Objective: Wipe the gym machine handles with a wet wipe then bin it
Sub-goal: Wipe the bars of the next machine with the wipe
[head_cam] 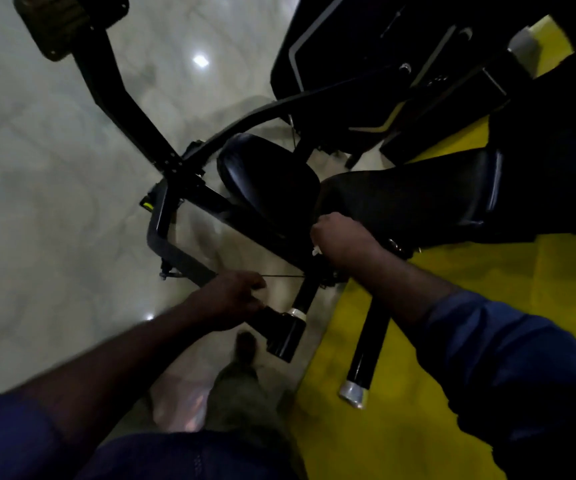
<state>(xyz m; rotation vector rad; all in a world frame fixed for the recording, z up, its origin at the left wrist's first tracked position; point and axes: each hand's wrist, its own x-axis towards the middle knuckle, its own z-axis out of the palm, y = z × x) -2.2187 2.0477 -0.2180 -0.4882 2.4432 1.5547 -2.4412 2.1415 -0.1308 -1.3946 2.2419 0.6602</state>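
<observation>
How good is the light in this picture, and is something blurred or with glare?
Head view: dim, so the black handle in the left hand lacks detail; lamp glare spots the glossy floor; the right hand and wet wipe look slightly blurred.

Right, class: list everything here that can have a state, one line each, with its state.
Left hand: grips short handle.
Right hand: curled round wipe.
Wipe: bunched, mostly hidden in fist.
Long handle: not held.
Seat: unoccupied.

You are wearing dark blue sleeves (508, 348), facing a black machine (130, 123) with silver-capped handles (369, 341) and a white wipe (316, 251), over pale marbled floor (37, 168) and yellow mat (487, 278).
</observation>
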